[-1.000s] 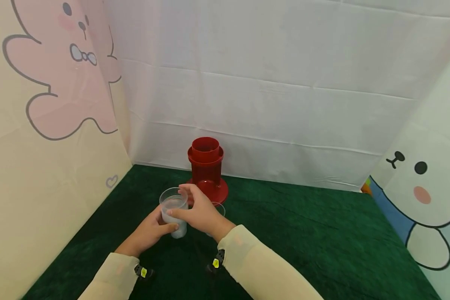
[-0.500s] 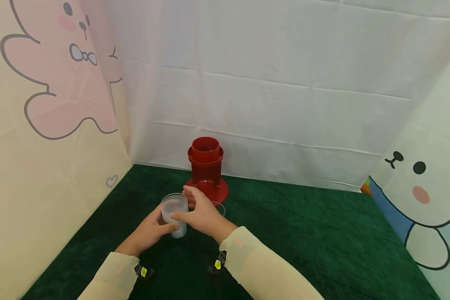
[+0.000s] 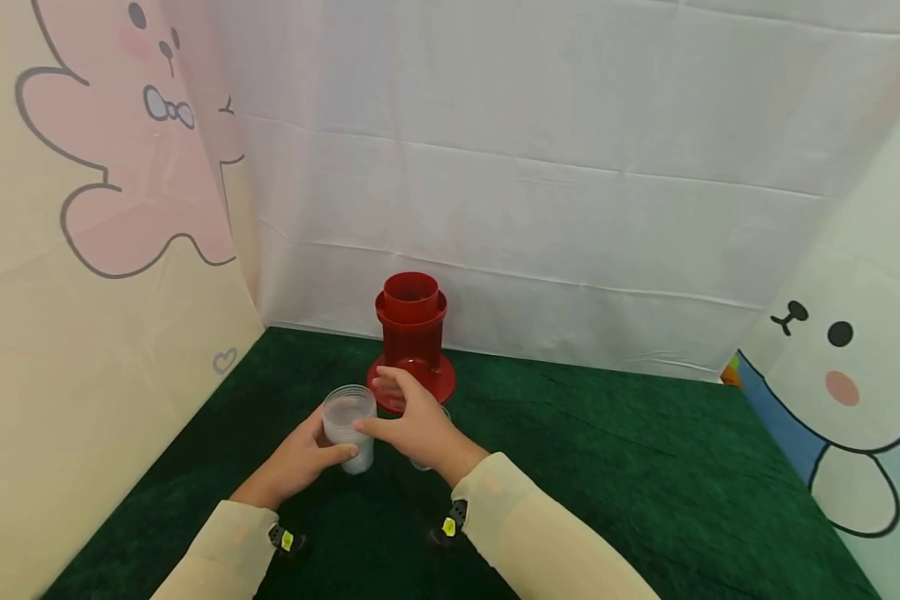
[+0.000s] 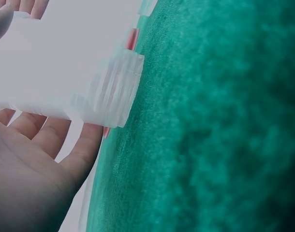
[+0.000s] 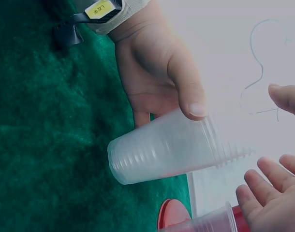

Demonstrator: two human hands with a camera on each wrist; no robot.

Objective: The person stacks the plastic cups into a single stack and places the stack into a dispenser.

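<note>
My left hand [image 3: 300, 458] grips a stack of clear plastic cups [image 3: 348, 417], its thumb along the near side. In the right wrist view, several closely spaced rims show at the mouth of the stack [image 5: 162, 150], and the left hand [image 5: 152, 72] holds it from above in that view. Fingers spread, my right hand [image 3: 420, 425] stands just right of the stack with nothing in its grasp; its thumb and fingers are apart from the rims in the right wrist view. Partly hidden behind this hand, another clear cup [image 3: 422, 467] stands on the green cloth.
A red cup holder [image 3: 412, 325] with a tube and round base stands at the back, just beyond the hands. Green cloth [image 3: 607, 467] covers the table. White and printed curtains [image 3: 540, 208] enclose the back and both sides.
The uppermost cup has sunk lower into the stack in my left hand. My right hand has drawn away to the right and its fingers have come off the cup. The left hand stays put.
</note>
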